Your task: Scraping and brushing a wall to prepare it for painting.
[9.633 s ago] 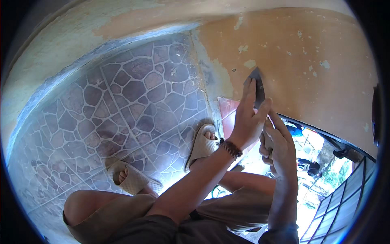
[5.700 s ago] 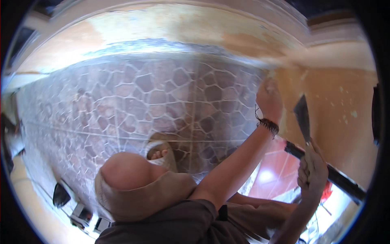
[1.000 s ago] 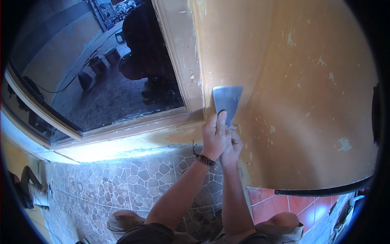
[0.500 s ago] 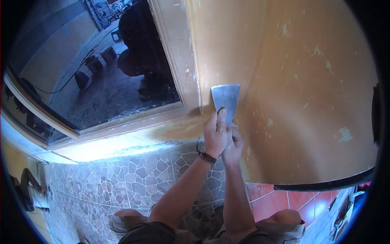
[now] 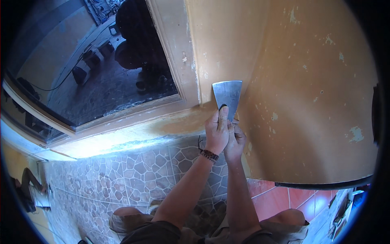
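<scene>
A paint scraper (image 5: 228,94) with a wide, flared metal blade points up in front of the tan painted wall (image 5: 227,44). Whether its edge touches the wall, I cannot tell. My left hand (image 5: 216,132) is closed on the scraper, its thumb lying along the lower blade, and a dark braided bracelet (image 5: 209,155) circles that wrist. Just to the right and lower, my right hand (image 5: 235,142) is also closed around the scraper's handle, which the fingers mostly hide. Both hands press close together.
To the left, a framed glass pane (image 5: 122,69) reflects a dark figure and buckets. On the right, the wall (image 5: 300,134) bulges forward with chipped paint spots. Stone-patterned tiles (image 5: 134,175) and red tiles (image 5: 276,201) cover the floor. Another person (image 5: 30,189) is at far left.
The scraper and both hands have shifted slightly up and to the right in the picture. The view has also moved a little, and both hands keep their grip.
</scene>
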Motion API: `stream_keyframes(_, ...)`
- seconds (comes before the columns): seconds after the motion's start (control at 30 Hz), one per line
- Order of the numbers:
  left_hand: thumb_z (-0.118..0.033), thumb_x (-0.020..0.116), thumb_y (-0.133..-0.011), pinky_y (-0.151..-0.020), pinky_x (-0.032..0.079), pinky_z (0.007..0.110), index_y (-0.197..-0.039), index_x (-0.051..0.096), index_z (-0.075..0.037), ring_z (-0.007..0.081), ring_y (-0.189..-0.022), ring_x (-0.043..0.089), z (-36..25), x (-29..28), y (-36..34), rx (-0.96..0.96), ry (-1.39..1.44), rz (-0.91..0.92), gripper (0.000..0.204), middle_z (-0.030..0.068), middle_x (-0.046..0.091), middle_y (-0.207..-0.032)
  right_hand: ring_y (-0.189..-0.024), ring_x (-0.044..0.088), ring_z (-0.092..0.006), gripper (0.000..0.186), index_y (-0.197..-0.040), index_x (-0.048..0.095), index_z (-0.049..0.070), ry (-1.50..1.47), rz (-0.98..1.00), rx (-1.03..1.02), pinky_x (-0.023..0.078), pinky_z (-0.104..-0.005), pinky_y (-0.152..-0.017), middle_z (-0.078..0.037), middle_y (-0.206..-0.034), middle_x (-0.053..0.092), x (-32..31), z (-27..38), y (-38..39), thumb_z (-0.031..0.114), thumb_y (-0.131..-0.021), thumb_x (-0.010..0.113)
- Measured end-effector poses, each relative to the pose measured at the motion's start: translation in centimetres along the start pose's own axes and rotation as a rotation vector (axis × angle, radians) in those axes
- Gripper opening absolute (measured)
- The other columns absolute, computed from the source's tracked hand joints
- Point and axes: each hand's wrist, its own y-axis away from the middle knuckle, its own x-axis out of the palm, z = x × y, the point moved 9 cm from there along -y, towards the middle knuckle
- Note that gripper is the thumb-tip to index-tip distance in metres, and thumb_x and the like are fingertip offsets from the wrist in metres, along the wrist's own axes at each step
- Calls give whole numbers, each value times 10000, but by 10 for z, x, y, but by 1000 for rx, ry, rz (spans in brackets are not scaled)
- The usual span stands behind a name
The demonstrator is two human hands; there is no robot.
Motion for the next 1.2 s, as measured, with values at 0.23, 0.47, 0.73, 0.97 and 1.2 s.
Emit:
stream_keyframes(0.23, -191, 550, -875, -593, 453, 298, -858, 569, 22, 186, -659, 591, 11, -24, 15, -6, -247, -118, 214, 114, 604, -729, -562, 437, -41, 336, -650, 543, 5, 109, -23, -29, 353, -216, -509, -1, -573, 488, -10, -46, 5, 211, -909, 485)
stream_keyframes(0.47, -160, 568, -809, -978, 297, 449, -1169, 509, -39, 239, -1212, 393, -166, 22, -8, 990, -819, -71, 384, 164, 389, -1315, -367, 410, -77, 428, -617, 520, 35, 43, -158, 44, 306, -229, -341, 12, -449, 399, -24, -49, 35, 348, -905, 473)
stream_keyframes(0.73, -165, 509, -796, -1011, 268, 416, -1220, 475, -30, 228, -1235, 375, -118, 15, -10, 1124, -1349, 456, 447, 96, 449, -1284, -401, 439, -71, 342, -723, 494, 41, -277, -156, 156, 357, -219, -374, -3, -538, 464, 15, -41, 32, 315, -924, 453)
stream_keyframes(0.97, -94, 560, -780, -644, 427, 411, -914, 585, 7, 305, -706, 580, -143, -24, -4, 861, -715, 199, 170, 148, 585, -753, -443, 426, -52, 264, -754, 482, 79, -180, 147, 77, 350, -209, -406, 11, -558, 455, 59, 44, 0, 265, -936, 443)
stream_keyframes(1.2, -216, 507, -906, -555, 440, 277, -838, 545, 13, 137, -610, 565, -60, -11, -17, 152, -440, 284, 241, 96, 576, -668, -578, 501, -72, 292, -886, 579, -2, 10, 22, -112, 416, -226, -529, -35, -653, 561, 39, 43, -12, 268, -922, 472)
